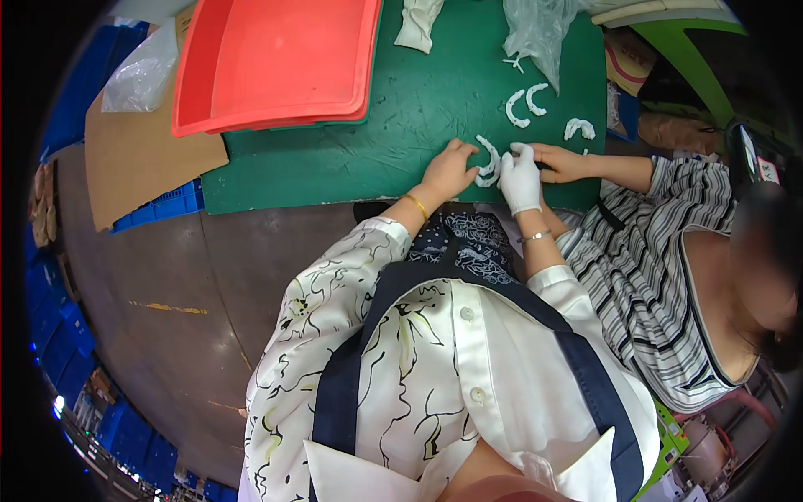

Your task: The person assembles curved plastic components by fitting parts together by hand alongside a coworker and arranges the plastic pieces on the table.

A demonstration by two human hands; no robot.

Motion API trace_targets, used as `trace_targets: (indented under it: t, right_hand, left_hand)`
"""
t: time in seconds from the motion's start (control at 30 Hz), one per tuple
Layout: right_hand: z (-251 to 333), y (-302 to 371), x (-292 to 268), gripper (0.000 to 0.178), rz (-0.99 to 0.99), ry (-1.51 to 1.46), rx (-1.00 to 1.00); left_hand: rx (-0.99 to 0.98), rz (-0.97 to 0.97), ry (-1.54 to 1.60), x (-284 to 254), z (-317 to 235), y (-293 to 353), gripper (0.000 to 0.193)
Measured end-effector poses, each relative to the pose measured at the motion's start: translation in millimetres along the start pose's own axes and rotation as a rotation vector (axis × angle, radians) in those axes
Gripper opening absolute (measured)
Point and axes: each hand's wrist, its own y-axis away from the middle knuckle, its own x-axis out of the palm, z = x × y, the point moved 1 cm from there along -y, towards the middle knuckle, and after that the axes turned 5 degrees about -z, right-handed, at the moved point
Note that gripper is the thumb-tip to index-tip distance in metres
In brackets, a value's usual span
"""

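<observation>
On the green table, two curved white pieces [488, 161] lie close together between my hands. My bare left hand [452, 171], with a yellow band at its wrist, rests at their left side. Its thumb and fingers are bent but apart, the thumb close by the lower end of the pieces. My right hand [522, 180] wears a white glove and is at their right side. Its fingers are drawn together, and what they hold is hidden. Farther off lie two more curved white pieces [518, 110], and an arch-shaped white piece [579, 129] is at the right.
A co-worker's hand [562, 164] reaches in from the right, right beside my gloved hand. A large red tray [288, 63] stands at the back left, near brown cardboard [138, 167]. A clear plastic bag [539, 38] and a white glove [417, 23] lie at the back.
</observation>
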Motion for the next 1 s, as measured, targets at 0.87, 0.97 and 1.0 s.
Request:
trace_targets:
  t: [0.87,0.97,1.0]
  right_hand:
    - [126.1,24.8,86.8,0.033,0.152,0.082,-0.514]
    - [128.0,49.3,71.5,0.037,0.144,-0.005,-0.487]
    - [126.3,54.2,60.1,0.034,0.146,-0.063,-0.453]
  left_hand:
    - [-0.299,-0.275,-0.083,-95.4,53.3,27.1,0.037]
    - [-0.34,-0.307,-0.064,-112.8,52.3,57.1,0.038]
    - [-0.394,-0.317,-0.028,-122.9,53.8,70.8,0.037]
